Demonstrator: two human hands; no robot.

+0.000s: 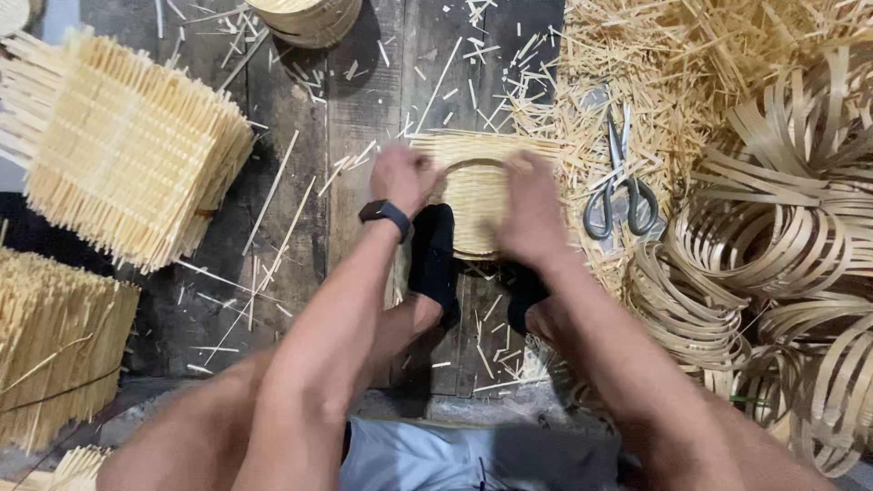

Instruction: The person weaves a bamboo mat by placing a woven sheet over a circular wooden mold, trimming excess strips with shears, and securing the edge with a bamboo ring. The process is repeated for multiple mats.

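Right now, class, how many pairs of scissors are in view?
1. The scissors lie on the straw-coloured offcuts, right of the right hand. More could be hidden under the offcuts.

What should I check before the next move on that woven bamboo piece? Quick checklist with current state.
1. Left hand on the woven mat: ok, it grips the upper left of the ring.
2. Right hand on the mat: ok, it presses the right side.
3. Feet in black socks pinning the mat: cannot tell; they sit at its near edge, contact is hidden.
4. Scissors away from both hands: ok, lying to the right on the bamboo scraps.
5. Ring seated evenly in the mat: cannot tell, the hands cover it.
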